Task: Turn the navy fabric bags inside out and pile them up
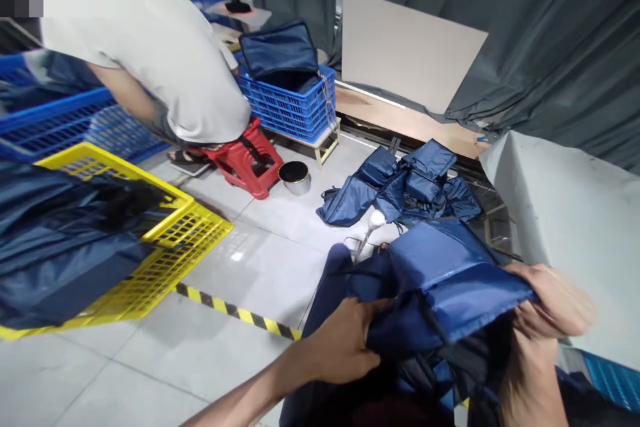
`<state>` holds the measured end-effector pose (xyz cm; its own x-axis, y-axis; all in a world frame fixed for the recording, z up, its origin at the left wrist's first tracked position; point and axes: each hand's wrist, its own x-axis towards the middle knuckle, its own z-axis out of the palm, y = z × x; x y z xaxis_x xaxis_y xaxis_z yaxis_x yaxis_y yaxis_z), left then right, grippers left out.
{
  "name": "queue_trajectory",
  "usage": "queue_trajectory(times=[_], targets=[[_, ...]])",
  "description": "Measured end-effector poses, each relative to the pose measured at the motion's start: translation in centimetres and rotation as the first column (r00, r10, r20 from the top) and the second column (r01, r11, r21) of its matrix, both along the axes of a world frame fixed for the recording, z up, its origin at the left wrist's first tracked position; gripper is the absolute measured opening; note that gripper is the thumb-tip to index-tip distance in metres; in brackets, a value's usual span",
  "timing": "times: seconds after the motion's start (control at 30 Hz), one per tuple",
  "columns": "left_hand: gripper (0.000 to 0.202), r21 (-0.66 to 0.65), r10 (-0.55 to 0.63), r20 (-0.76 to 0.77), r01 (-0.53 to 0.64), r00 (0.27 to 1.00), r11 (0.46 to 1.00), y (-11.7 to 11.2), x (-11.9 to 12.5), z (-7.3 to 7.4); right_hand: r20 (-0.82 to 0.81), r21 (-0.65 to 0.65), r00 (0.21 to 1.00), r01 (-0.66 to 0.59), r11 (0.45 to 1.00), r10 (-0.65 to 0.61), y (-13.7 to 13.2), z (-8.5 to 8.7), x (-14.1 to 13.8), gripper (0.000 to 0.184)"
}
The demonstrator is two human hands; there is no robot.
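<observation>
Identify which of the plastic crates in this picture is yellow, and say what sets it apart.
The yellow crate at the left, beside dark blue fabric. The other crates, one behind the seated person and one at far left, are blue.

Right hand [547,307] blurred, its fingers hidden behind the blue bag [450,280]. Yellow crate [170,240] cut by left edge, half covered with dark fabric [60,247].

Both hands [345,347] [550,307] closed, gripping, forearms raised.
</observation>
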<state>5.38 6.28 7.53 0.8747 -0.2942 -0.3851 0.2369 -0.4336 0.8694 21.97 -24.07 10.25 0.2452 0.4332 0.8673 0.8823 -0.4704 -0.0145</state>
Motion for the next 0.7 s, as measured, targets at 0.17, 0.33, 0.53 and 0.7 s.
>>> queue_trajectory(times=[0.17,0.33,0.53,0.7], targets=[[0.065,0.047,0.155,-0.104,-0.151,0.982,0.987,3.4,-1.4,1.9,0.034,-0.029,0.996,-0.076,0.997,0.077,5.8,4.2,3.6,0.028],[0.034,-0.113,0.361,-0.323,-0.414,0.875,0.903,8.9,1.8,1.1,-0.153,-0.230,0.958,-0.274,0.934,0.244,15.1,6.1,12.0,0.071],[0.025,0.104,0.625,-0.097,-0.616,0.775,0.781,15.4,7.2,-2.3,-0.428,-0.493,0.903,-0.270,0.827,0.040,25.4,1.4,20.9,0.084],[0.064,0.503,0.732,0.182,-0.702,0.656,0.504,17.8,9.0,-10.8,-0.589,-0.636,0.789,-0.322,0.701,-0.172,30.8,-9.8,23.0,0.058]])
